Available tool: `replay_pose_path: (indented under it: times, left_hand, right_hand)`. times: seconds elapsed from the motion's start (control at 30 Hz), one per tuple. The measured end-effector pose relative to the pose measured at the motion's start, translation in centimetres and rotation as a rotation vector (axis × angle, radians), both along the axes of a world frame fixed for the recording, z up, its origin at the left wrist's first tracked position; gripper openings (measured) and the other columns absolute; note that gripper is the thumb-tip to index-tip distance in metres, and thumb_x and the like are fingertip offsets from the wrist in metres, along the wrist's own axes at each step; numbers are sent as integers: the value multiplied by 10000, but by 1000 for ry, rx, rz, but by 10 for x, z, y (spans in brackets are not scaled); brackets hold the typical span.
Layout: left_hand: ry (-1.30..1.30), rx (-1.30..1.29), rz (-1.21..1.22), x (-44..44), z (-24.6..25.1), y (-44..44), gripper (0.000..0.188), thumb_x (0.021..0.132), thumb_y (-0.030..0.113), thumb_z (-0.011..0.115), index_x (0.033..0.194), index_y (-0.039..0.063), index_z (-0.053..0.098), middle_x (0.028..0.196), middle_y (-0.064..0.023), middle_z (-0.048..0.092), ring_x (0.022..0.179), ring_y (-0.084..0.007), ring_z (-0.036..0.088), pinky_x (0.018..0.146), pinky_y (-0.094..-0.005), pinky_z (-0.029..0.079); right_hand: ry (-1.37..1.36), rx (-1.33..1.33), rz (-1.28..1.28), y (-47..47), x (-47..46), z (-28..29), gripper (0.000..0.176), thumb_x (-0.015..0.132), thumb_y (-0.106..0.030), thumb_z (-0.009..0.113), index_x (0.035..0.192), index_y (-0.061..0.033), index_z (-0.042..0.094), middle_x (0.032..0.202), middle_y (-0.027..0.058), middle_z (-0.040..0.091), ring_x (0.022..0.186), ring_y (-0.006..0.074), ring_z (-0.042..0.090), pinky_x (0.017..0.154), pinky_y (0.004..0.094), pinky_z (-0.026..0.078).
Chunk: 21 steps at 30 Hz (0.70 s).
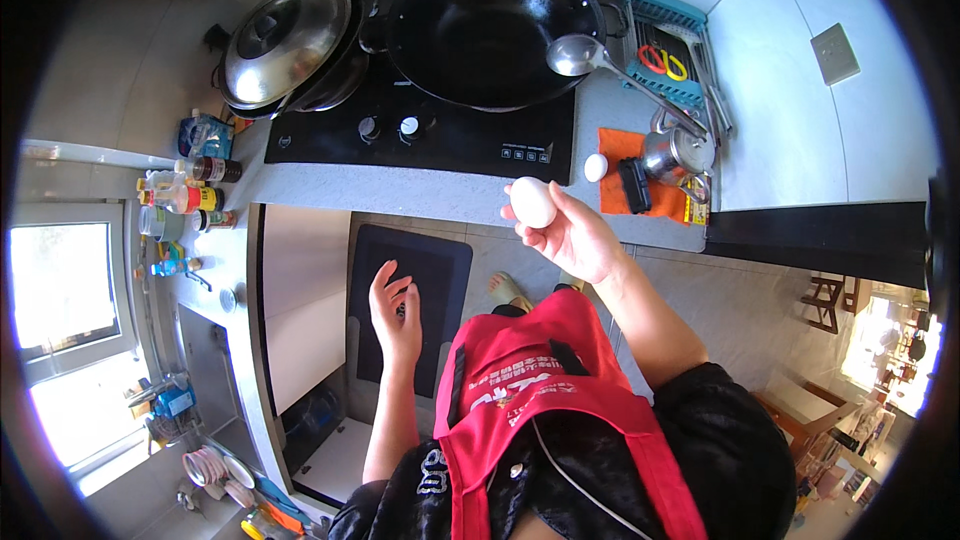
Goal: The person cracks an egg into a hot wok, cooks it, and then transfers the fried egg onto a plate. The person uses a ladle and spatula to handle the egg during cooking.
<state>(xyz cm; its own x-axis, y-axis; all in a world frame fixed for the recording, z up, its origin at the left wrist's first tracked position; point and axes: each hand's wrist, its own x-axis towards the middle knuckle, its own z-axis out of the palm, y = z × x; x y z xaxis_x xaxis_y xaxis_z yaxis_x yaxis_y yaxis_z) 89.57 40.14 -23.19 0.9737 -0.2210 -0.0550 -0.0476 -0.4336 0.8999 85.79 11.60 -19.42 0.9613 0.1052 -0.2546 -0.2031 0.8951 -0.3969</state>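
A white egg [533, 202] rests in the fingers of my right hand [585, 240], held just in front of the counter's edge. My left hand [395, 315] hangs over the dark floor mat with its fingers apart and nothing in it. Another white egg [595, 167] lies on the counter beside an orange cloth [613, 199]. Beyond my right hand, a large black wok [480, 37] sits on the black glass cooktop [465, 139]. A metal ladle [577, 56] lies across the wok's right rim, its handle reaching toward a metal pot [675, 154].
A lidded pan [289, 45] stands on the cooktop's left. Bottles [187, 199] line the left counter, near a sink [214, 367]. Below it, a cabinet [330, 457] shows its open interior. At the right are a teal rack [664, 4], red-and-yellow-handled scissors [664, 64] and a black object [635, 186].
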Motion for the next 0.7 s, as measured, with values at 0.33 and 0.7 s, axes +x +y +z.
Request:
replay_pose_path:
  times: [0.33, 0.7]
  left_hand:
    - [25, 67, -115, -12, -20, 2, 443, 851, -3, 569, 1275, 10, 442, 1248, -150, 498, 933, -205, 610, 750, -298, 508]
    - [56, 247, -58, -20, -27, 39, 423, 868, 10, 571, 1270, 13, 439, 1249, -141, 488, 923, -198, 611, 728, -276, 510]
  right_hand:
    - [17, -2082, -162, 3, 9, -164, 492, 845, -184, 650, 1296, -61, 496, 1063, 149, 598, 897, 291, 596, 789, 373, 489]
    - [-67, -2230, -332, -7, 21, -174, 457, 815, -149, 664, 1247, -83, 529, 1083, 127, 586, 901, 299, 574, 792, 357, 490]
